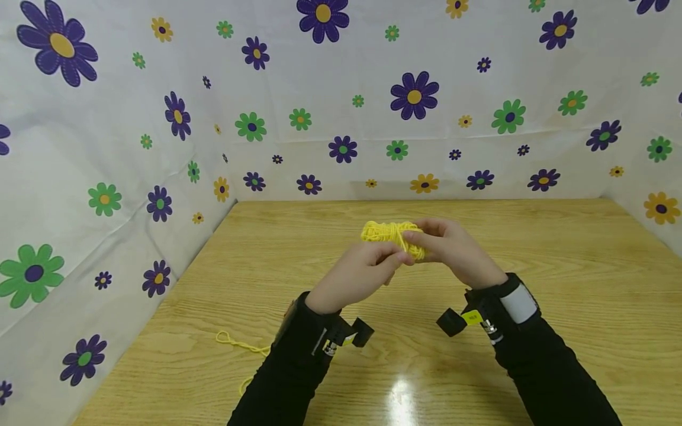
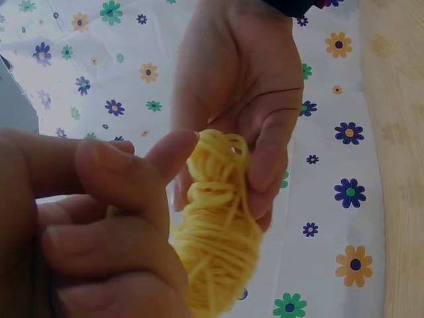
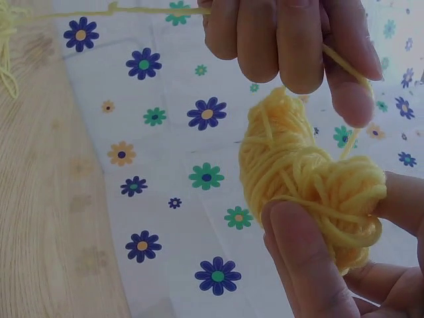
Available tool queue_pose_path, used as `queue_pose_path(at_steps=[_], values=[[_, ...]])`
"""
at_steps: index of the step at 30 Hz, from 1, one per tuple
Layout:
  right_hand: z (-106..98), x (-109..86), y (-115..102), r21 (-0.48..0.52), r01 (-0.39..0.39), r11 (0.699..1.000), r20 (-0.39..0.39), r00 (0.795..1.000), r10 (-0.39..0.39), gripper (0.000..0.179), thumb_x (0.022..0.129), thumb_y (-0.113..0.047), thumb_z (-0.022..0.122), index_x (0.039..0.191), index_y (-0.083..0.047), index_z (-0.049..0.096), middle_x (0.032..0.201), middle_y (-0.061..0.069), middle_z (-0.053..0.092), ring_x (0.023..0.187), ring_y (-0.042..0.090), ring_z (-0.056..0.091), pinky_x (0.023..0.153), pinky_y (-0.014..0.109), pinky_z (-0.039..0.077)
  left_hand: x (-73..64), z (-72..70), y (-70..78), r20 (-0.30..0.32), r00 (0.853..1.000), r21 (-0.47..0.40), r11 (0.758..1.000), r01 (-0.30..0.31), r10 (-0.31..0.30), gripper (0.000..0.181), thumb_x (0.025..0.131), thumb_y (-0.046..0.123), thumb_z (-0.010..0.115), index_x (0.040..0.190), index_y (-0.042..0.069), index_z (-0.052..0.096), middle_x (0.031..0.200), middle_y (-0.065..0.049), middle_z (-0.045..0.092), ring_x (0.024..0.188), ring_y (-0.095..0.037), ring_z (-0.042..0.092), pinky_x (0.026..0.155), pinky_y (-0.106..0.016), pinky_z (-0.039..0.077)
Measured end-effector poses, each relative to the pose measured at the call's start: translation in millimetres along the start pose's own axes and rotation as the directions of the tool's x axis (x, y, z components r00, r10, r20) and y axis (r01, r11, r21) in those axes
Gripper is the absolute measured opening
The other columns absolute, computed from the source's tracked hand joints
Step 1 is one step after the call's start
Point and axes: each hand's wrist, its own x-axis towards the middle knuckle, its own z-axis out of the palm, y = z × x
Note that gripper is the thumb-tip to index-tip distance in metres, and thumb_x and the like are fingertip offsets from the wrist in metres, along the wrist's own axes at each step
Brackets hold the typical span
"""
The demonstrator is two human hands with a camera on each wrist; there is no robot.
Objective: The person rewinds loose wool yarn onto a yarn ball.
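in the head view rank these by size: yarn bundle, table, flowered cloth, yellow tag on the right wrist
Largest to smallest, by visible area:
1. flowered cloth
2. table
3. yarn bundle
4. yellow tag

Cloth and table both run out of frame.

The yarn (image 3: pixel 278 162) looks like a soft textile, matt and slightly fuzzy, with an uneven surface of wound strands. The loose strand (image 1: pixel 245 345) at the near left has the same matt, twisted look. The bench (image 1: pixel 565 260) appears to be wood, or a wood-like finish, with fine grain; it is smooth and rather glossy, with a bright reflection at the near side. The sheet (image 1: pixel 319 77) at the far side seems a thin cloth, matt and lightly creased. The sleeves (image 1: pixel 554 370) are of matt black cloth. The right box (image 1: pixel 451 323) resembles matt plastic; the fitting (image 1: pixel 488 326) beside it shines like metal.
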Motion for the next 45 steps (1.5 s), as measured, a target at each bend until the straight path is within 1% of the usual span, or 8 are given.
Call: queue_pose_path(at_steps=[7, 12, 19, 25, 29, 33, 40, 45], values=[[-1, -2.6, -5, 0.034, 0.019, 0.999, -0.017, 1.000, -0.019, 0.046, 0.096, -0.027, 0.051, 0.123, 0.010, 0.047, 0.116, 0.022, 0.054, 0.096, 0.022, 0.058, 0.081, 0.037, 0.051, 1.9, 2.4, -1.1, 0.023, 1.000, 0.008, 1.000, -0.022, 0.021, 0.024, 0.099, 0.014, 0.044, 0.101, 0.006, 0.066, 0.059, 0.000, 0.046, 0.045, -0.011, 0.033, 0.047, -0.025, 0.029], [-2, -5.5, -8, 0.125, 0.041, 0.991, -0.039, 0.999, -0.036, 0.041, 0.096, -0.023, 0.050, 0.121, 0.011, 0.048, 0.109, 0.013, 0.056, 0.092, 0.017, 0.059, 0.079, 0.032, 0.052, 2.4, 3.6, -2.7, 0.038, 0.999, 0.012, 1.000, -0.016, 0.015, 0.024, 0.099, 0.015, 0.044, 0.099, 0.007, 0.066, 0.060, 0.000, 0.047, 0.048, -0.012, 0.035, 0.049, -0.025, 0.031], [-6, -11.5, -14, 0.301, 0.060, 0.952, -0.004, 0.998, -0.062, 0.026, 0.096, -0.017, 0.050, 0.111, 0.003, 0.054, 0.102, 0.006, 0.058, 0.089, 0.014, 0.059, 0.076, 0.029, 0.053, 3.3, 3.8, -3.7, 0.061, 0.998, 0.019, 1.000, 0.006, -0.007, 0.025, 0.099, 0.014, 0.043, 0.102, 0.006, 0.067, 0.061, 0.000, 0.047, 0.049, -0.011, 0.036, 0.049, -0.025, 0.032], [-10, -15.6, -16, 0.405, 0.072, 0.911, 0.077, 0.991, -0.112, 0.014, 0.096, -0.013, 0.049, 0.101, -0.008, 0.061, 0.097, 0.005, 0.058, 0.082, 0.013, 0.057, 0.068, 0.024, 0.053, 4.5, 3.5, -6.2, 0.061, 0.997, -0.014, 0.999, -0.042, 0.043, 0.021, 0.098, 0.009, 0.045, 0.101, 0.002, 0.065, 0.073, -0.004, 0.057, 0.056, -0.012, 0.045, 0.053, -0.024, 0.037], [-13, -17.4, -17, 0.400, 0.090, 0.912, 0.134, 0.979, -0.155, 0.015, 0.097, -0.013, 0.047, 0.100, -0.008, 0.061, 0.094, 0.006, 0.056, 0.079, 0.013, 0.054, 0.065, 0.022, 0.052, 4.4, 2.5, -6.5, 0.071, 0.996, -0.051, 0.998, -0.046, 0.050, 0.020, 0.099, 0.008, 0.044, 0.105, 0.001, 0.061, 0.080, -0.007, 0.059, 0.058, -0.014, 0.045, 0.055, -0.026, 0.038], [-17, -18.3, -17, 0.386, 0.100, 0.917, 0.204, 0.960, -0.191, 0.017, 0.098, -0.013, 0.045, 0.099, -0.009, 0.061, 0.093, 0.007, 0.055, 0.076, 0.013, 0.052, 0.063, 0.021, 0.050, 3.2, 0.7, -4.9, 0.083, 0.997, -0.066, 0.998, 0.005, 0.001, 0.020, 0.099, 0.010, 0.044, 0.109, 0.003, 0.059, 0.071, -0.006, 0.051, 0.058, -0.015, 0.043, 0.055, -0.027, 0.036], [-24, -19.5, -16, 0.347, 0.128, 0.929, 0.300, 0.923, -0.239, 0.018, 0.098, -0.011, 0.044, 0.101, -0.008, 0.062, 0.088, 0.006, 0.054, 0.072, 0.013, 0.051, 0.060, 0.022, 0.049, 2.4, -3.3, -6.6, 0.074, 0.994, 0.004, 0.997, 0.077, -0.077, 0.024, 0.099, 0.013, 0.043, 0.081, 0.005, 0.056, 0.063, -0.003, 0.046, 0.046, -0.013, 0.033, 0.047, -0.026, 0.031], [-26, -19.3, -15, 0.290, 0.138, 0.947, 0.346, 0.907, -0.238, 0.018, 0.097, -0.008, 0.045, 0.105, -0.004, 0.061, 0.089, 0.006, 0.056, 0.071, 0.014, 0.053, 0.058, 0.022, 0.049, 2.0, -6.3, -10.8, 0.087, 0.993, -0.049, 0.996, 0.081, -0.076, 0.017, 0.098, 0.009, 0.043, 0.090, 0.005, 0.057, 0.067, -0.004, 0.044, 0.050, -0.014, 0.035, 0.050, -0.026, 0.033]])
